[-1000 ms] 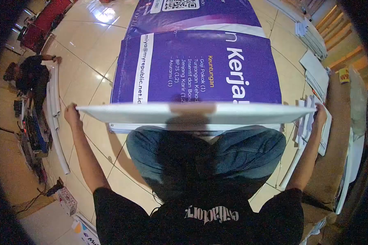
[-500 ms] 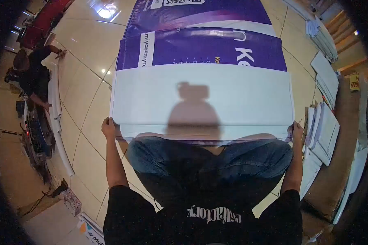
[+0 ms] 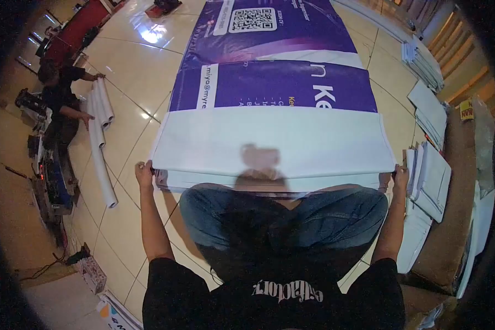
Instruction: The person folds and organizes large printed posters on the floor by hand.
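Observation:
A long printed banner point(image 3: 239, 82) stretches away from my crossed legs, purple with white lettering and a QR code near its far end. Its near part is folded over, so the plain white back point(image 3: 214, 137) faces up, and more folded layers lie beneath at my knees. At the left corner of the fold my left hand point(image 3: 144, 175) is closed on the banner's edge. My right hand point(image 3: 401, 179) pinches the opposite corner. Between the hands the folded edge is pulled fairly straight, and a head-shaped shadow falls on the white surface.
On the left, another person point(image 3: 60, 104) handles several white rolls point(image 3: 102, 148) on the tiled floor point(image 3: 132, 137). Stacked white panels point(image 3: 432, 181) lie to my right, beside a brown cardboard piece point(image 3: 451, 220). A small patterned box point(image 3: 93, 274) sits at lower left.
The white folded edge has lifted slightly between my hands, and the view has tilted, showing more of the banner's far end. The other person's rolls have shifted to the right.

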A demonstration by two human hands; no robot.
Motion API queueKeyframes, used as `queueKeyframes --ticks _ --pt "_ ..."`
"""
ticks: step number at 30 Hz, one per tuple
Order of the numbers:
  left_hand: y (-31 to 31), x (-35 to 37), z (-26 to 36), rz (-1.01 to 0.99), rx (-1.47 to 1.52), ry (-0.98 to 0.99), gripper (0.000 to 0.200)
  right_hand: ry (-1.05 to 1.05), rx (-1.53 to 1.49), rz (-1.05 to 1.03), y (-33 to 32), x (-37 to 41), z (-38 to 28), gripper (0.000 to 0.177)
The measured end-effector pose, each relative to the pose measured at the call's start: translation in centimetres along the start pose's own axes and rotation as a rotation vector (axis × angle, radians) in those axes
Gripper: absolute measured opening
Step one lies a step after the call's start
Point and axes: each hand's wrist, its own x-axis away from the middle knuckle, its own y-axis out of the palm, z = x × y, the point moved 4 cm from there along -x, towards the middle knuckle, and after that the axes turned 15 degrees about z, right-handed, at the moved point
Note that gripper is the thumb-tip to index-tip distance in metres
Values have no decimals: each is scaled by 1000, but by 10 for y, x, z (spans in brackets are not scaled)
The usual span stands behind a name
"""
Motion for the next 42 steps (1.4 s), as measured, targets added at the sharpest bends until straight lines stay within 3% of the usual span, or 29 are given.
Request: queueKeyframes --ticks 4,6,7,9,15,20,22,23,25,26,27,28,30,31,32,33,35,37,39,42 --pt "-20 -6 59 28 29 169 19 -123 83 1 -26 1 -61 9" --pt "-39 -10 84 88 44 243 16 -466 51 3 -58 -45 -62 9" --pt "-52 -10 91 85 44 241 16 -467 55 5 -72 -29 -78 9" --pt "-79 -11 106 195 81 263 14 -215 64 3 -101 25 -135 6" --pt "-111 11 114 196 3 149 7 -210 137 28 -129 55 -163 8" --pt "-67 -22 115 163 2 142 10 -293 201 -42 -84 -4 -150 20" --pt "-37 -31 121 126 77 101 16 -462 119 9 -54 -19 -160 26" --pt "-21 -32 123 127 171 101 18 -459 122 8 -40 -20 -162 26" --pt "7 -35 110 70 328 139 25 -212 -163 53 -17 -5 -164 28" --pt "15 -85 48 36 -2 296 28 -87 -156 56 -6 -16 -140 32" --pt "24 -128 -7 30 -319 469 32 -335 142 -89 4 -65 -75 32" --pt "31 -106 -32 -66 -641 484 35 -622 392 -182 12 -110 -12 33" --pt "36 -82 -107 -335 -1150 686 38 -606 726 -165 5 -29 9 31" --pt "26 -42 -91 -230 -992 519 37 -640 758 -132 2 -11 33 27" --pt "17 -17 -79 -108 -791 533 33 -448 588 -99 -1 14 26 29" --pt "20 -3 -59 -112 -797 527 33 -448 596 -103 1 15 23 29" --pt "3 19 -39 -92 -623 285 31 -54 399 -108 -16 22 37 29" --pt "-12 -10 -87 -56 -622 286 28 -55 437 -68 -16 50 11 27" --pt "-27 -24 -124 4 -477 366 28 -98 137 -90 -25 48 25 41" --pt "-27 14 -86 -45 -496 328 31 -75 214 -151 -29 36 45 40"
